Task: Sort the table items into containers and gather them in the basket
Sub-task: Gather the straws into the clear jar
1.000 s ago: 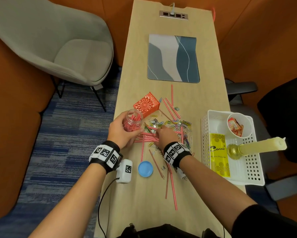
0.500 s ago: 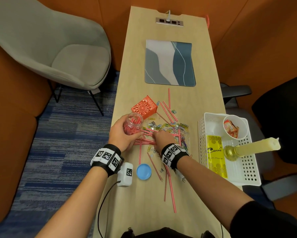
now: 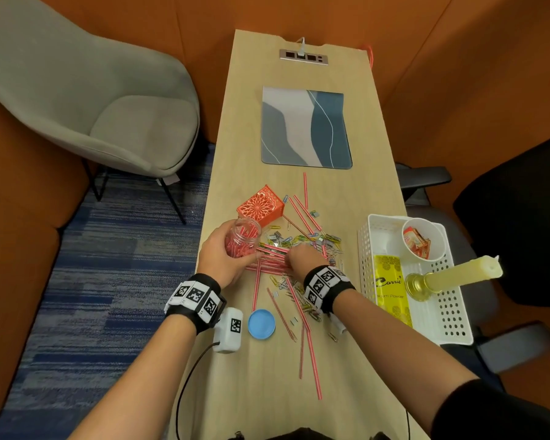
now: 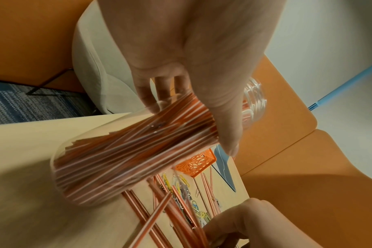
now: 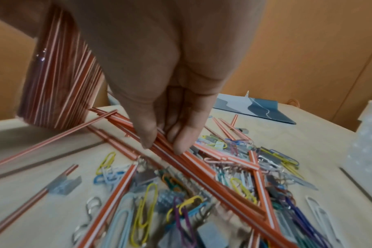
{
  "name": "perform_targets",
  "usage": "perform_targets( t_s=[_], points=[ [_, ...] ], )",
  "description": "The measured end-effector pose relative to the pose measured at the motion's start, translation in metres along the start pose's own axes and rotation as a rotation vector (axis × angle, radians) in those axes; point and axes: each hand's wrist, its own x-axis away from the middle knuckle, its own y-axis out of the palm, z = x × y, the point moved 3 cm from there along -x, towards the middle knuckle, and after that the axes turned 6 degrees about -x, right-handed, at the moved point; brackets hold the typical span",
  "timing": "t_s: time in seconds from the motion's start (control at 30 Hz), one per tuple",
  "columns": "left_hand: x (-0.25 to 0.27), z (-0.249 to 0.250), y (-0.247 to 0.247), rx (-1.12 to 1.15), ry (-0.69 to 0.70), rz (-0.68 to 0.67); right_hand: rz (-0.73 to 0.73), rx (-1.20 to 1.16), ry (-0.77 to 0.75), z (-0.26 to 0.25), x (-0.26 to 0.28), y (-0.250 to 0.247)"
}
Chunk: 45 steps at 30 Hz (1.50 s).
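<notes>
My left hand (image 3: 232, 249) grips a clear plastic jar (image 3: 242, 238) packed with red-and-white striped straws and holds it tilted at the table's left edge. In the left wrist view the thumb and fingers wrap the jar (image 4: 127, 151). Just right of it, my right hand (image 3: 288, 258) pinches a few loose straws (image 5: 202, 167) lying on the pile, thumb and fingertips (image 5: 181, 147) pressed on them. More straws (image 3: 302, 325) lie scattered toward me. Coloured paper clips (image 3: 329, 239) and staple strips (image 5: 62, 182) are mixed among them. The white basket (image 3: 365, 262) stands at the right.
An orange lattice box (image 3: 261, 206) lies behind the jar. A blue lid (image 3: 261, 323) sits near my left wrist. In the basket are a paper cup (image 3: 423, 238) of sachets, a yellow packet (image 3: 391, 287) and a candle (image 3: 461, 274) on a holder. A blue-grey mat (image 3: 307, 128) lies farther back.
My right hand has shifted slightly left over the straws toward the jar. The left hand keeps the jar where it was. The head view has tilted.
</notes>
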Motion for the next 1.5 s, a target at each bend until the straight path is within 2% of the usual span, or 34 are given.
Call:
perform_targets(
  t_s=[0.13, 0.33, 0.47, 0.6, 0.77, 0.93, 1.13, 1.3, 1.37, 1.5],
  points=[
    [0.004, 0.008, -0.004, 0.015, 0.022, 0.009, 0.121, -0.271, 0.004, 0.017, 0.022, -0.023],
    [0.012, 0.02, -0.004, 0.01, 0.058, 0.002, 0.378, -1.057, 0.053, 0.051, 0.072, -0.042],
    [0.02, 0.029, 0.01, -0.061, 0.062, -0.079, 0.567, -1.364, -0.002, 0.059, 0.11, -0.065],
    [0.031, 0.041, 0.03, -0.149, 0.074, -0.178, 0.758, -1.534, -0.089, 0.06, 0.142, -0.096],
    [0.042, 0.061, 0.051, -0.155, 0.086, -0.236, 0.947, -1.585, -0.181, 0.056, 0.172, -0.124],
    [0.049, 0.078, 0.062, -0.158, 0.124, -0.242, 0.877, -1.4, -0.122, 0.042, 0.167, -0.099],
    [0.053, 0.083, 0.059, -0.23, 0.167, -0.259, 0.732, -1.352, -0.088, 0.022, 0.159, -0.058],
    [0.052, 0.08, 0.051, -0.341, 0.18, -0.248, 0.68, -1.43, -0.147, 0.028, 0.156, -0.058],
    [0.051, 0.081, 0.048, -0.374, 0.196, -0.259, 0.696, -1.4, -0.115, 0.03, 0.156, -0.06],
    [0.05, 0.082, 0.046, -0.429, 0.205, -0.28, 0.69, -1.511, -0.007, 0.033, 0.149, -0.061]
  ],
)
